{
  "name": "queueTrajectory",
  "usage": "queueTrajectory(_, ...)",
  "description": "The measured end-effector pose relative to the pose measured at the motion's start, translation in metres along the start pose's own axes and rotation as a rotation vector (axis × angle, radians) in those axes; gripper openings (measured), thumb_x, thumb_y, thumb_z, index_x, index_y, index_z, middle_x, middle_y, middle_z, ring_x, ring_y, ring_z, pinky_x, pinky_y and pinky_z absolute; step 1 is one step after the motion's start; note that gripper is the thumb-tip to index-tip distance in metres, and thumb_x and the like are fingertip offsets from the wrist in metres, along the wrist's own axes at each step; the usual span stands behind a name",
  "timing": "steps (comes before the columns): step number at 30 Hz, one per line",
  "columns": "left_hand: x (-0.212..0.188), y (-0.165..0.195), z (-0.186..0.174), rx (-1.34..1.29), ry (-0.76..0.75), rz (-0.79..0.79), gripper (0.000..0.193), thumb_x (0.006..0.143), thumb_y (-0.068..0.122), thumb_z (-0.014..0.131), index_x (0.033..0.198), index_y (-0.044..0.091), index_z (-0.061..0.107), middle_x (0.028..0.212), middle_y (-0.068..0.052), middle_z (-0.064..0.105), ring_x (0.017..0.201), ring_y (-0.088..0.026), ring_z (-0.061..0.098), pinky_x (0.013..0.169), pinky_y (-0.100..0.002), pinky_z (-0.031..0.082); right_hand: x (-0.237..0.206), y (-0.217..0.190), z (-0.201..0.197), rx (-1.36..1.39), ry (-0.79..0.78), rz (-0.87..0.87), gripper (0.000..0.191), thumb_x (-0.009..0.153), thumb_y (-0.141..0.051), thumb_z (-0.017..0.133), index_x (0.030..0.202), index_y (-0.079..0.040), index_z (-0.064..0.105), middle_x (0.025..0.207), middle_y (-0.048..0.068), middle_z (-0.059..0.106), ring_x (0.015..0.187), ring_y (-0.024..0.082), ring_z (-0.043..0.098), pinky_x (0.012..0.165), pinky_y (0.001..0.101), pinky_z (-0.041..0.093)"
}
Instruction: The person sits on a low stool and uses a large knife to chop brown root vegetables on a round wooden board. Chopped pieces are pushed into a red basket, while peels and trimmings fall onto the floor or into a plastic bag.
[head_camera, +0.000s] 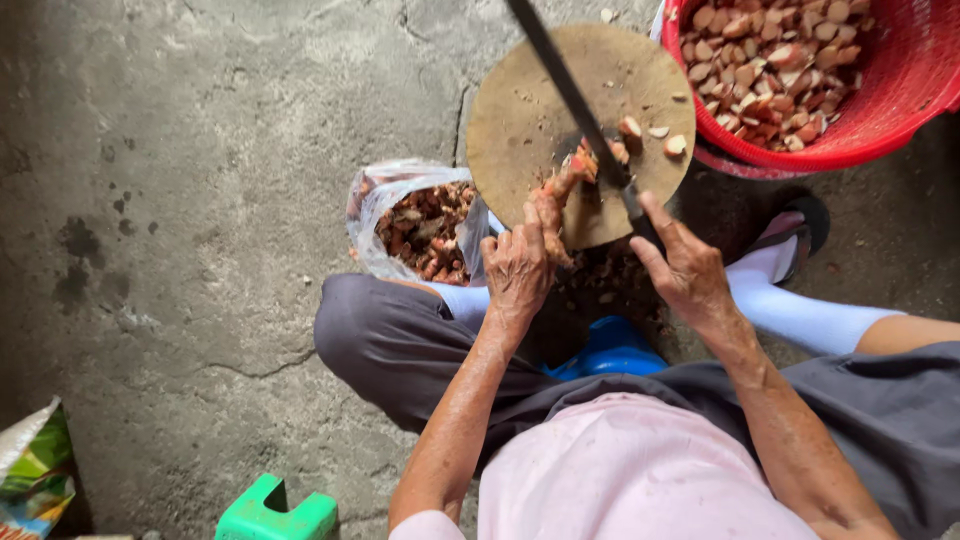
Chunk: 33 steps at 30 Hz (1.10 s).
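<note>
The left hand (517, 268) has its fingers curled together around a knobbly reddish-brown root (556, 200), pinning its near end while the far end lies on the round wooden chopping board (530, 110). The right hand (683, 265) is closed around the handle of a long dark knife (570, 95), forefinger stretched forward along the top; the handle itself is mostly hidden under the palm, so how tightly the other fingers wrap it is hard to judge. The blade runs diagonally up and away across the board, its lower part meeting the root just beside the left fingertips. A few cut pieces (652, 135) lie loose on the board to the right of the blade. Beyond the board's right edge, touching it or nearly so, stands a red plastic basket (900, 90) full of similar chopped pieces. To the board's left, a clear plastic bag (400, 215) gapes open with more of the uncut roots inside. The person crouches on a low blue stool (610, 350); a small green stool (275, 512) stands well apart on the concrete floor (200, 150).
</note>
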<state>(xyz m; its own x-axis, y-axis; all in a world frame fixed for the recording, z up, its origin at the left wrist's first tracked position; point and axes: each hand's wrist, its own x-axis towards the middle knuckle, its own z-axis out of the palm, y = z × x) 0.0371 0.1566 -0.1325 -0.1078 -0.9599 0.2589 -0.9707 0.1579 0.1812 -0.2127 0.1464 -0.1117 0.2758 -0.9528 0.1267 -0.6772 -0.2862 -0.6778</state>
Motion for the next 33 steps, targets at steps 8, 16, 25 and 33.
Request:
queueTrajectory(8,-0.001,0.000,0.001,0.018,-0.003,-0.016,0.058,0.094,0.022,0.064,0.143,-0.005,0.051,0.080,-0.007,0.058,0.074,-0.024,0.058,0.074,-0.043,0.040,0.018,-0.007,0.010,-0.082,-0.127,0.086,0.061,0.100,-0.026,0.064,0.157,-0.017,0.045,0.113,0.023,0.069,0.091,0.046,0.068,0.073,0.0504,0.057)
queueTrajectory(16,0.000,0.000,0.002,0.026,0.001,-0.001,0.064,0.091,0.026,0.065,0.144,-0.007,0.050,0.082,-0.007,0.058,0.075,-0.025,0.058,0.075,-0.043,0.041,0.008,-0.014,-0.019,-0.017,0.000,0.052,0.062,0.103,-0.019,0.069,0.158,-0.015,0.042,0.110,0.021,0.068,0.089,0.041,0.071,0.074,0.0461,0.056)
queueTrajectory(25,-0.001,0.002,0.000,0.066,0.022,0.006,0.057,0.095,0.024,0.064,0.142,-0.006,0.051,0.081,-0.007,0.056,0.074,-0.024,0.057,0.075,-0.042,0.041,0.016,-0.011,0.016,0.020,-0.222,0.300,0.064,0.099,-0.025,0.066,0.158,-0.019,0.043,0.108,0.025,0.071,0.094,0.045,0.072,0.077,0.0489,0.057)
queueTrajectory(33,0.001,-0.001,0.003,0.062,-0.012,0.012,0.058,0.094,0.023,0.063,0.142,-0.005,0.048,0.082,-0.008,0.059,0.074,-0.026,0.058,0.075,-0.043,0.041,0.008,-0.023,-0.021,0.067,0.042,0.004,0.058,0.104,-0.021,0.065,0.157,-0.013,0.043,0.115,0.023,0.068,0.099,0.043,0.070,0.080,0.0471,0.056)
